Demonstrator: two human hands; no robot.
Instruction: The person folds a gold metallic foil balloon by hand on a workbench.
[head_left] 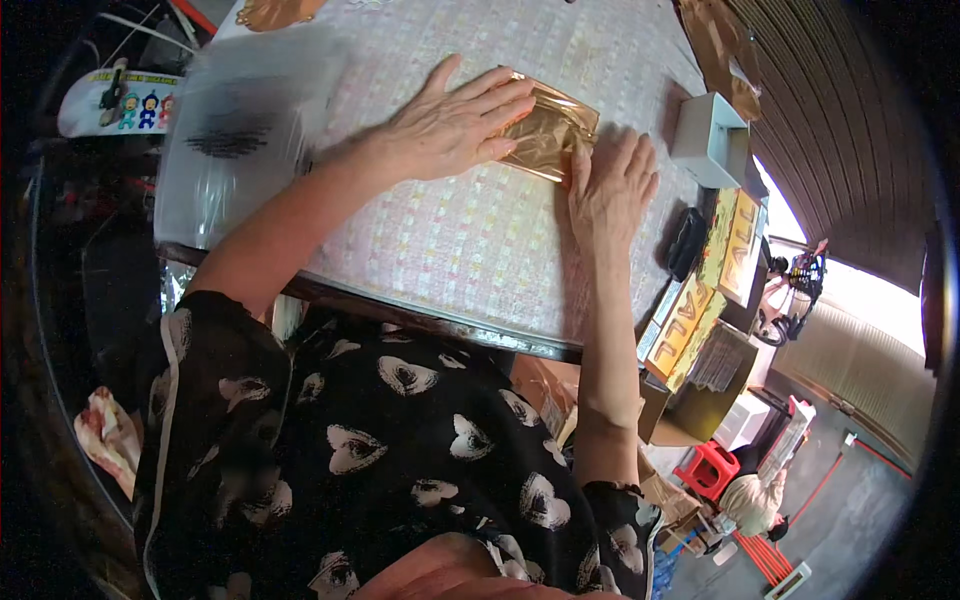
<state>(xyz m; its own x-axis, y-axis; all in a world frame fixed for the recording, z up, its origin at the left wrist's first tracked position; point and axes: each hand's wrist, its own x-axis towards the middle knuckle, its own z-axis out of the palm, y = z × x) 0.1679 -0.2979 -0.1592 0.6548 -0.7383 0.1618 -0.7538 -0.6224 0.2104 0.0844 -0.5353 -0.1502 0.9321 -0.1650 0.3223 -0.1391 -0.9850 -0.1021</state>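
Note:
A shiny gold foil piece, rectangular with a wrinkled middle, lies flat on the pale checked tabletop. My left hand rests over its left end, fingers spread and stretched out across the foil. At the right end, my right hand touches the foil's edge with its thumb; the other fingers point away from me, apart from one another. Neither hand wraps around anything. Part of the foil is hidden under my left fingers.
Clear plastic sheets cover the table's left side. On the right stand an open white box, a black object and yellow printed cartons. Brown paper lies at the far right. Beyond are a red stool and another person.

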